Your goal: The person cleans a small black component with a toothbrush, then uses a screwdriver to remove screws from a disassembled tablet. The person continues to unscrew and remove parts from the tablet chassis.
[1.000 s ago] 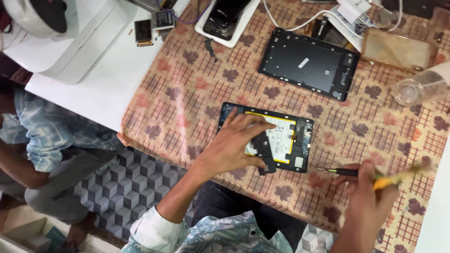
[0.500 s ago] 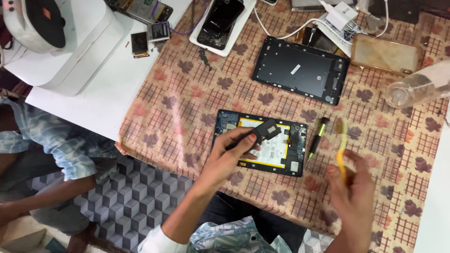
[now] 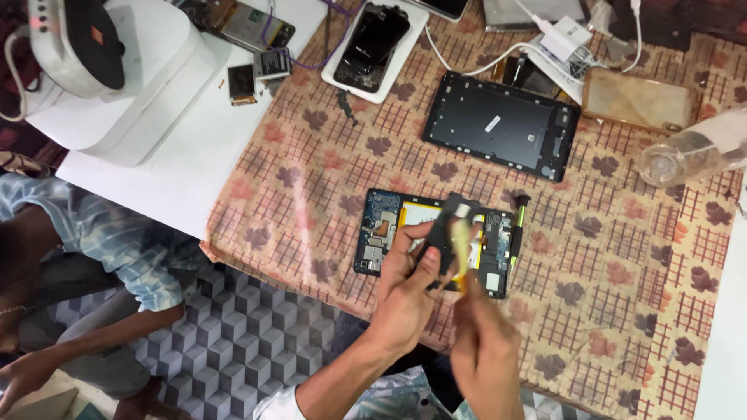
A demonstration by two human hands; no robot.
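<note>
An opened tablet (image 3: 380,233) with bare circuit boards and a yellow-edged battery lies on the patterned tablecloth. My left hand (image 3: 408,299) holds a black strip-like part (image 3: 445,232) raised over the tablet's middle. My right hand (image 3: 484,359), blurred, is right beside it and grips a thin yellow pry tool (image 3: 461,250) whose tip touches that part. A screwdriver (image 3: 516,232) with a dark shaft and greenish handle lies along the tablet's right edge, apart from both hands.
The tablet's black back cover (image 3: 498,124) lies behind it. Farther back are a dark phone on a white tray (image 3: 373,43), a tan-cased phone (image 3: 638,97), a white charger (image 3: 564,35) and a clear bottle (image 3: 692,152). Another person (image 3: 101,257) sits at left.
My right hand has left the screwdriver beside the tablet and moved left with the yellow tool to meet my left hand, which has lifted the black part higher.
</note>
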